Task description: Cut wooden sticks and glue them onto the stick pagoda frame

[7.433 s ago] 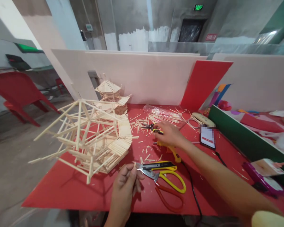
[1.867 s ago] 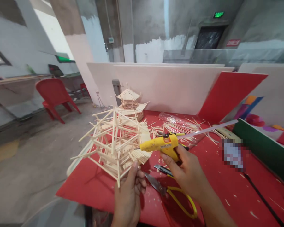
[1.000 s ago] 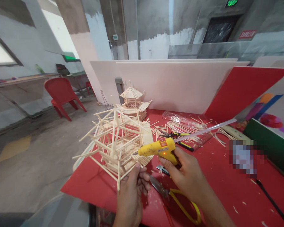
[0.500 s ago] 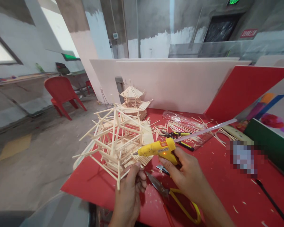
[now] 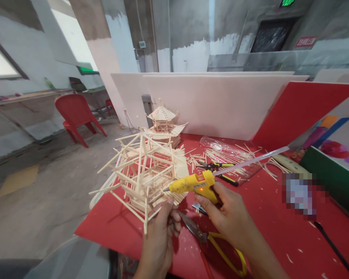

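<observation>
My right hand [image 5: 227, 217] grips a yellow hot glue gun [image 5: 196, 185] with a long clear glue stick [image 5: 254, 160] poking out of its back. Its nozzle points left, close to the fingertips of my left hand [image 5: 159, 236]. That hand is closed in a pinch on something small I cannot make out, right beside the large stick-built pavilion frame [image 5: 142, 174] on the red table [image 5: 267, 228].
A smaller finished stick pagoda [image 5: 163, 122] stands behind the frame. Yellow-handled scissors [image 5: 218, 248], a utility knife and pliers [image 5: 218, 168] lie near my hands. Loose sticks and a plastic bag [image 5: 221, 151] lie further back. White and red boards wall the table. A phone [image 5: 299, 192] lies to the right.
Seven seconds ago my right hand was reaching across the table; it now holds the glue gun aimed at my left fingertips. Over the last second almost nothing moved.
</observation>
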Available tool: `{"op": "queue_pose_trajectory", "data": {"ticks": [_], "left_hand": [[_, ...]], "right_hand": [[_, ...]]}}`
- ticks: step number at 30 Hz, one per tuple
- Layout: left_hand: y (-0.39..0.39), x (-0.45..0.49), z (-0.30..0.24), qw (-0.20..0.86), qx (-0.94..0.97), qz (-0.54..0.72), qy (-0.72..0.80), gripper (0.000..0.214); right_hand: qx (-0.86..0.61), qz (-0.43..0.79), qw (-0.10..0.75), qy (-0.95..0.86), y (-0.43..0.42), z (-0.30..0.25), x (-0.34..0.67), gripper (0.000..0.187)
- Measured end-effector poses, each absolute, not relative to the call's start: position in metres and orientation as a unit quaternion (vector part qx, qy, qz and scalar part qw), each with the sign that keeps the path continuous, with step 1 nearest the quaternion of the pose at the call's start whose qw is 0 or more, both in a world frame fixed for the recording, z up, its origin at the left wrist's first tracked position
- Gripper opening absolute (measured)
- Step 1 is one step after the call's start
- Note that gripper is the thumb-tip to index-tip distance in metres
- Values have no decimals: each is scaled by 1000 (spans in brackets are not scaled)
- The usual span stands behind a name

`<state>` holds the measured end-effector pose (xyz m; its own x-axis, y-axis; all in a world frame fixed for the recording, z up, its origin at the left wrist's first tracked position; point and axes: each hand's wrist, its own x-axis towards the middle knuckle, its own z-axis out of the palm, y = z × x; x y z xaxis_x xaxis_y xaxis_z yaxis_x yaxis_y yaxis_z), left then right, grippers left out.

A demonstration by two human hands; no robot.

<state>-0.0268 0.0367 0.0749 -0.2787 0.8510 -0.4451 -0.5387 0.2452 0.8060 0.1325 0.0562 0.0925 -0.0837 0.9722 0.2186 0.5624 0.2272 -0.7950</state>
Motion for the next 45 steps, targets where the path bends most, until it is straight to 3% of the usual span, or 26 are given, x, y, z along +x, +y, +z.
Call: {"op": "queue_pose_trajectory", "data": {"ticks": [20, 45], "left_hand": [[37, -29, 71, 588, 154, 604, 516, 30], [25, -23, 65, 617, 73, 647, 443, 34]], "right_hand": [[-547, -103, 318, -767, 66, 93, 116, 28], [-539, -215, 288, -762, 70, 94, 108, 19]]}}
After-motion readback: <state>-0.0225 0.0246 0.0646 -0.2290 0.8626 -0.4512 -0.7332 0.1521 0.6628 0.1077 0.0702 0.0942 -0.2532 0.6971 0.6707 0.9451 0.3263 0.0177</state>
